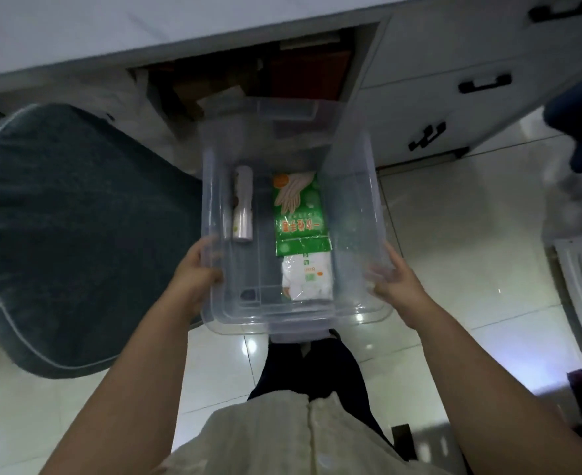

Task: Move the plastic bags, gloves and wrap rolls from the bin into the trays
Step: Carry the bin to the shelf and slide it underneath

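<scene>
Gripping clear bin [351, 200]: left hand [197, 272] curling fingers over rim, right hand [395, 282] clamping wall. Glove pack [299, 214], wrap roll [242, 204] lying inside, beyond fingertips. Risk: slick plastic slipping, contents sliding.

Clear plastic bin [351, 200], wrap roll [242, 204] lying at left, green glove pack [299, 214] centre, white bag pack [306, 275] just nearer

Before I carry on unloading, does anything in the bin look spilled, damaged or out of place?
Nothing stands out. The left hand and right hand hold the clear bin by its sides; the wrap roll, green glove pack and white bag pack lie flat inside, nothing spilled.
</scene>
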